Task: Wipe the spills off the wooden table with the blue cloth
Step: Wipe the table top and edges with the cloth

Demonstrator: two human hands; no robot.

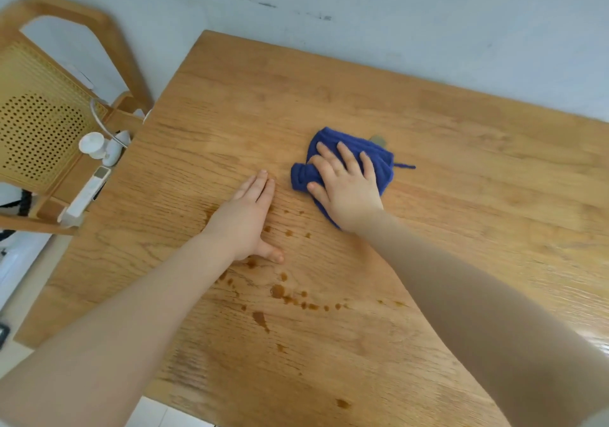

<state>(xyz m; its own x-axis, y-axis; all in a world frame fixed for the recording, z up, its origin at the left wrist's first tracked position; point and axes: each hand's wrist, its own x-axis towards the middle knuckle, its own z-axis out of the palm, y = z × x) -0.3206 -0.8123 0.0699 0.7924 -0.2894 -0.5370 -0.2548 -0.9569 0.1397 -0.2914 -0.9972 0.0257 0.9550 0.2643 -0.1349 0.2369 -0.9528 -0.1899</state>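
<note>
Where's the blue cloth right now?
In the head view, the blue cloth lies right of centre on the wooden table, pressed flat under the right hand, beyond the brown spills.

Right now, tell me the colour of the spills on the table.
Brown drops on the light wooden table, clearest in the head view.

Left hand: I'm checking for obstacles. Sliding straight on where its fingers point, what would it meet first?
The left hand meets only bare wooden table; the blue cloth seems off to its right.
</note>
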